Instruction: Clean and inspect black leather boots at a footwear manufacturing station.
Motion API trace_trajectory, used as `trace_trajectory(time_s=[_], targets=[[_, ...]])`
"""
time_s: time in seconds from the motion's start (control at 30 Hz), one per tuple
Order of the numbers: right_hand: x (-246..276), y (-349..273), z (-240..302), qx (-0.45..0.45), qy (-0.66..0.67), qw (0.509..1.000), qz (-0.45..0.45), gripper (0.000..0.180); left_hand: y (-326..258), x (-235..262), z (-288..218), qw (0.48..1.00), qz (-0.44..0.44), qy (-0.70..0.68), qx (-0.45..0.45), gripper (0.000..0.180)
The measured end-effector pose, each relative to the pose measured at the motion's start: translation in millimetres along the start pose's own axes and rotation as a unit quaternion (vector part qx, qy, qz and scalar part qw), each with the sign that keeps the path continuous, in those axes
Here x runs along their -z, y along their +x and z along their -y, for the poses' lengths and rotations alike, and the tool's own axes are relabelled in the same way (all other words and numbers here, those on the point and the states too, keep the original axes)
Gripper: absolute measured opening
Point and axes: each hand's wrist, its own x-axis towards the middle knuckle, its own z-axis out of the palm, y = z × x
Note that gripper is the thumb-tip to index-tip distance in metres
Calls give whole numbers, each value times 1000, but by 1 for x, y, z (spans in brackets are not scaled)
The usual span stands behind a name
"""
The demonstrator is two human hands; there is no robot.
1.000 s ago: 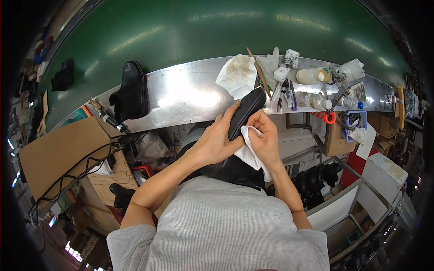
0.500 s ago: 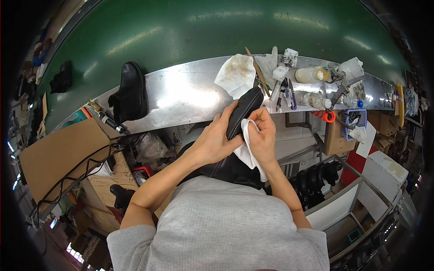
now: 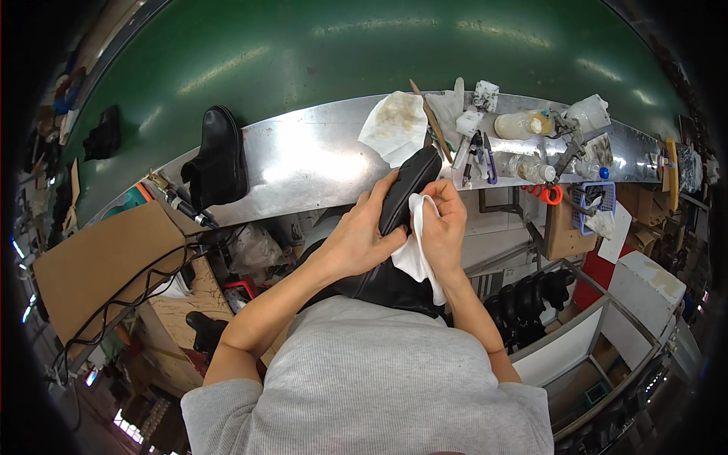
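A black leather boot [image 3: 412,180] is tilted in front of me, its toe pointing up and away toward the metal ledge. My left hand [image 3: 359,236] grips it from the left side, fingers wrapped over its edge. On the other side, my right hand [image 3: 443,229] pinches a white cloth [image 3: 413,258] against the boot's right side. The cloth's loose end hangs down below my fingers. Its contact spot on the boot is partly hidden by my fingers. Another black boot [image 3: 218,156] stands on the metal ledge [image 3: 303,159] to the left.
Stained white cloth [image 3: 396,125], pens [image 3: 478,158], plastic bottles [image 3: 525,123] and red-handled scissors [image 3: 543,195] lie along the ledge's right part. Beyond runs a green belt [image 3: 341,57] carrying a black shoe [image 3: 102,135]. A cardboard sheet [image 3: 106,265] with black cables sits left; several black boots [image 3: 527,303] stand low right.
My right hand has shifted very slightly right with the white cloth. The left hand and the boot it holds stay in place.
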Motion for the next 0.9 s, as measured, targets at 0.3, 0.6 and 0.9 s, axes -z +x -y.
trace_trajectory(time_s=[0.3,0.6,0.9], targets=[[-1,1,5,16,-19,999,24,7,0,0,-4,1000,3,2,10,76],[2,-5,5,28,-33,998,55,7,2,-3,5,1000,-2,7,-23,76],[5,-10,4,33,-33,997,68,4,1,-2,2,1000,3,10,-25,77]])
